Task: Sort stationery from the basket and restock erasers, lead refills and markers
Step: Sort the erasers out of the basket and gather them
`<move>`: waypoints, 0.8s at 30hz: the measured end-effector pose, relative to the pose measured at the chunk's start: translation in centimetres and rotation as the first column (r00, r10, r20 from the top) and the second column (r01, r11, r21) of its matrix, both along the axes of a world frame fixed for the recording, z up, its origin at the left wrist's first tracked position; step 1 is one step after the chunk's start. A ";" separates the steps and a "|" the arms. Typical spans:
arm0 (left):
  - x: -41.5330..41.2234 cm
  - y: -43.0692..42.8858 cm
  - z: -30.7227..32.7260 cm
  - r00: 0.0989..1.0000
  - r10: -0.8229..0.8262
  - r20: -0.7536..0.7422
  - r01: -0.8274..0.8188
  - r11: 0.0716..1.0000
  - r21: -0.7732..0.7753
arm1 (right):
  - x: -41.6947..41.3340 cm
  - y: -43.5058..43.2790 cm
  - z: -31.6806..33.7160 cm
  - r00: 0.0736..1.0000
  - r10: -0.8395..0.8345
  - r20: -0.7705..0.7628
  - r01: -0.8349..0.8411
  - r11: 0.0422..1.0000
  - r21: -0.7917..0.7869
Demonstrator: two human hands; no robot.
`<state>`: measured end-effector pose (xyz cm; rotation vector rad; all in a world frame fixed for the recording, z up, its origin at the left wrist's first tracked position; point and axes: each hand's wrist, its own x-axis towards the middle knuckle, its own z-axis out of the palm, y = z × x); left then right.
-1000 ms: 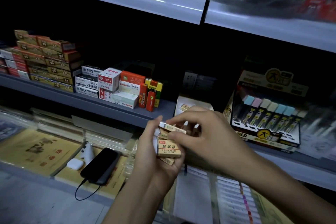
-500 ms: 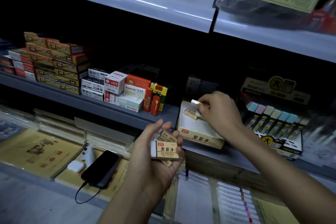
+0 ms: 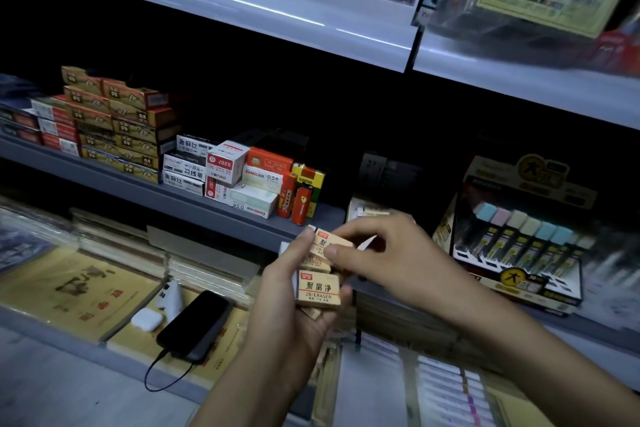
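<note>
Head view: left hand [image 3: 291, 315] curled round small stack of erasers [image 3: 318, 289], in front of shelf [image 3: 221, 215] edge. Right hand [image 3: 391, 253] pinched top eraser [image 3: 327, 241] between thumb and forefinger. Judged light, stiff, paper-sleeved, liable to slide off stack; hold across sleeve's long edges.

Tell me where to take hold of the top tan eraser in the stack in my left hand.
Take the top tan rectangular eraser by its right end, coming from the right: that end juts past the stack of tan erasers, while the left hand covers its left side. The right hand has its grip there.
</note>
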<state>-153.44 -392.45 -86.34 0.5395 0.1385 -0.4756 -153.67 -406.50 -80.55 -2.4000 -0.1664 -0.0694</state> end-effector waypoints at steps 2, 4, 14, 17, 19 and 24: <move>0.0 -0.4 -0.3 0.998 0.004 0.065 -0.013 0.992 0.125 | -0.3 -0.2 -0.1 0.999 -0.032 0.008 0.032 0.997 0.069; -0.2 -0.6 -0.2 0.996 -0.021 0.092 0.005 0.987 0.163 | -0.5 -0.7 -0.1 0.996 -0.091 0.021 0.086 0.981 0.173; -0.4 -0.2 0.2 0.990 -0.071 -0.123 0.055 0.990 -0.129 | 5.8 -7.4 -0.6 0.777 -0.385 0.497 0.597 0.701 -0.390; -0.5 -0.1 0.4 0.986 -0.081 -0.148 0.064 0.991 -0.118 | 7.2 -8.0 -2.1 0.857 -0.332 0.393 0.514 0.586 -0.626; -0.6 0.0 0.4 0.985 -0.086 -0.147 0.071 0.992 -0.102 | 7.3 -8.0 -2.7 0.891 -0.264 0.369 0.453 0.577 -0.680; -0.9 0.1 0.1 0.992 -0.075 -0.099 0.071 0.996 -0.046 | 6.2 -8.0 -2.0 0.879 -0.235 0.416 0.470 0.580 -0.665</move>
